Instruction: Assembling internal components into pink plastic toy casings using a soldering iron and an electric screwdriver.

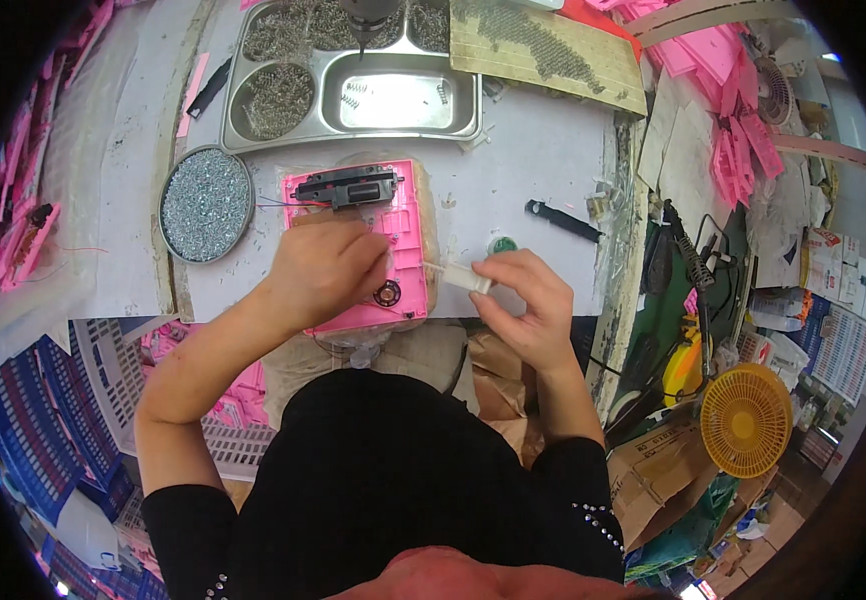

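Note:
On the table before me lies a pink plastic housing [408, 235], open side up. A black plastic module [345, 187] with thin red and dark wires sits across its far end, and a small round black part [387, 293] lies near its near end. My left hand [331, 268] is closed over the housing's middle, its fingertips pinched together; what they hold, if anything, is hidden. Just right of the housing, my right hand [533, 305] pinches a small white plastic piece with a thin tip [460, 277], which points left toward the housing.
A round dish of small silvery screws [206, 205] stands to the left. Behind is a metal compartment tray [353, 138] with springs, under a dark power-driver tip [363, 30]. A black strip [563, 220] and a green round item [502, 245] lie to the right. A yellow basket [746, 420] stands farther right.

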Motion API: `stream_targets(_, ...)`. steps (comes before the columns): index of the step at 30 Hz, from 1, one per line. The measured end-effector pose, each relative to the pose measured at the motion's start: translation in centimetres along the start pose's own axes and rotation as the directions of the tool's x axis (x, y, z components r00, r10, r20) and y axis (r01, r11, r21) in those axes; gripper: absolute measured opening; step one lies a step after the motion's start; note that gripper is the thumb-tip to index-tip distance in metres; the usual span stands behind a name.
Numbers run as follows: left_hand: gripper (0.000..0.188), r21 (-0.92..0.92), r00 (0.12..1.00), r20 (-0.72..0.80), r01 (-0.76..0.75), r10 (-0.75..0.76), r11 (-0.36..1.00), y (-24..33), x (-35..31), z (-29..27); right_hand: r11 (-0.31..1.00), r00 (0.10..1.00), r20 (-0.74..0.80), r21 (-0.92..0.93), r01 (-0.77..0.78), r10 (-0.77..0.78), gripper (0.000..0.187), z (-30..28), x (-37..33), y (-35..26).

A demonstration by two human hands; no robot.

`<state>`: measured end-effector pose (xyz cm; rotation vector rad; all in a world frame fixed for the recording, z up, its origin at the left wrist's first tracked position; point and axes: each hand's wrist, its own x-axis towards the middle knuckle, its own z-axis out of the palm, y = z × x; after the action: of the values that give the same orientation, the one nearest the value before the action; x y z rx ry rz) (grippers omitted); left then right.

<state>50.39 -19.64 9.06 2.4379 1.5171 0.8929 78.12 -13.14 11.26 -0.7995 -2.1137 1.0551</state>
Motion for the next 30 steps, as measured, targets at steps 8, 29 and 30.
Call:
stream_targets(8,0.030,-0.112,0.999,-0.038,-0.025,0.021,0.993,0.1,-3.4,-1.2,0.937,0.950,0.253,-0.248,0.247,-0.183,0.036,2.0,4.4,-0.3)
stream_targets(29,0.035,-0.254,0.994,-0.074,-0.099,0.083,0.962,-1.0,-3.2,0.3,0.964,0.917,0.306,0.009,0.265,-0.255,0.025,4.1,5.9,3.1)
stream_targets(30,0.033,-0.216,0.995,-0.011,-0.094,0.094,0.972,-0.9,-3.1,0.0,0.954,0.910,0.324,-0.065,0.294,-0.258,0.026,4.3,5.9,2.6)
